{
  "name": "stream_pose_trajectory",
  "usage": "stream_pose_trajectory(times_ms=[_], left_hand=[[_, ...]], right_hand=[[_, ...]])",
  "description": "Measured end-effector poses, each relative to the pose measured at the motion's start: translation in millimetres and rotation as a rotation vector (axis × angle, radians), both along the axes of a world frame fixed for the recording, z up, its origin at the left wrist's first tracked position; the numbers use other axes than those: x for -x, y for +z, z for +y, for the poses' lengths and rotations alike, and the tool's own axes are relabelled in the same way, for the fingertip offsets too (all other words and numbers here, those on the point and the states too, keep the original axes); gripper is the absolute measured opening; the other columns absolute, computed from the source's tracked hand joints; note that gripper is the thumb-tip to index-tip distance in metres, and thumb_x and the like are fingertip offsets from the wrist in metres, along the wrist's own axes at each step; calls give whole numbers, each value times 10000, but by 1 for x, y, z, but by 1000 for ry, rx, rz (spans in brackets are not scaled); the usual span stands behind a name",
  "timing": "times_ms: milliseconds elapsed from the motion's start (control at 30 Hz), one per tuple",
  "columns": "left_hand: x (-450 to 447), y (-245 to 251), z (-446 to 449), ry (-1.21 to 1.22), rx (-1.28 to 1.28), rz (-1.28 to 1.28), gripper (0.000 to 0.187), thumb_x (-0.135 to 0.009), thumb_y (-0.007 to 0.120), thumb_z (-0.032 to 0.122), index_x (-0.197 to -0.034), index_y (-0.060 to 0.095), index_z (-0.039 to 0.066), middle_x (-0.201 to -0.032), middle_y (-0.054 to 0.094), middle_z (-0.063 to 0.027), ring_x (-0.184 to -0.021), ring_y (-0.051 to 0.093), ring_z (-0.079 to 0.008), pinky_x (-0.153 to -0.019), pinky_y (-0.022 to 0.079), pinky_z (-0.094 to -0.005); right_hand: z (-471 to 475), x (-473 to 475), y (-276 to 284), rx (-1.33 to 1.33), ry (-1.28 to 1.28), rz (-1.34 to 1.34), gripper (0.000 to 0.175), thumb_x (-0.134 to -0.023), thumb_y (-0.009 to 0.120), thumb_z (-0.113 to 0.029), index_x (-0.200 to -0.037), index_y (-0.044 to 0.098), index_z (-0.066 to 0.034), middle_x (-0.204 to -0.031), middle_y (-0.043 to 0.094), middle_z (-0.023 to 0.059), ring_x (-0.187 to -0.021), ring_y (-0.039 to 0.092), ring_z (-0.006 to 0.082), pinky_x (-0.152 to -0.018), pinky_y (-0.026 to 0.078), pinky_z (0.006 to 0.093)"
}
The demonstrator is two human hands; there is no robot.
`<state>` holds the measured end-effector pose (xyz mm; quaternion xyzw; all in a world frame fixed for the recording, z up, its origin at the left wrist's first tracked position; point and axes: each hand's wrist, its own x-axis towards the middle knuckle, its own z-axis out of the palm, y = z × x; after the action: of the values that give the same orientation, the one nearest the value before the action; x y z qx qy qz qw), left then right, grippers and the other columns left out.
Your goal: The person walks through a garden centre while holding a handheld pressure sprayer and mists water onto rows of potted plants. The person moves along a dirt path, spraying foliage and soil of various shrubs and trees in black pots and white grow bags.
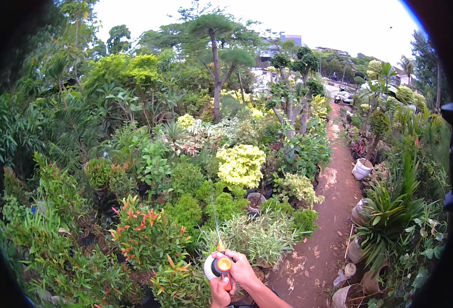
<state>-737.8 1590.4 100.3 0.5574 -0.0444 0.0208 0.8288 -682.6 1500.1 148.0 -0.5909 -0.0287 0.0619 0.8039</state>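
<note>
A hand-held pump sprayer (pixel 224 264) with a white bottle, black collar, yellow-orange knob and orange nozzle is held low in the middle of the view. My left hand (pixel 219 295) grips the red and black handle end nearest me. From the right, my right hand (pixel 241 268) wraps over the top near the nozzle, its fingers on the sprayer. A thin jet of liquid (pixel 214 215) leaves the nozzle tip and runs forward over the plants. Just ahead lies a bushy, narrow-leaved variegated plant (pixel 255 235); a shrub with red-orange shoots (pixel 147 227) grows to the left.
Dense potted plants fill the left and middle, with a bright yellow-leaved shrub (pixel 241 165) ahead. A dirt path (pixel 328 208) runs away on the right. White pots (pixel 362 169) and spiky-leaved plants (pixel 388 219) border it. A white scooter (pixel 343 97) stands at its far end.
</note>
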Motion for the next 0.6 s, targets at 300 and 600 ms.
stream_pose_trajectory(times_ms=[300, 600], left_hand=[[3, -4, -1, -19, 4, 54, 414, -846, 433, 314, -597, 484, -13, -484, 456, -75, -378, 412, -153, -389, 320, -265], [6, -8, 2, 42, 18, 40, 392, -864, 440, 320, -644, 484, -2, -494, 462, -66, -386, 414, -152, -390, 331, -277]], right_hand=[[-3, 2, -4, -36, 39, 86, 274, -940, 607, -238, -1085, 681, -17, -883, 658, 14, -731, 546, 38, -642, 468, 215], [0, 4, 9, -15, 154, 114, 270, -958, 583, -257, -1044, 678, -20, -828, 645, 29, -647, 577, 57, -507, 475, 217]])
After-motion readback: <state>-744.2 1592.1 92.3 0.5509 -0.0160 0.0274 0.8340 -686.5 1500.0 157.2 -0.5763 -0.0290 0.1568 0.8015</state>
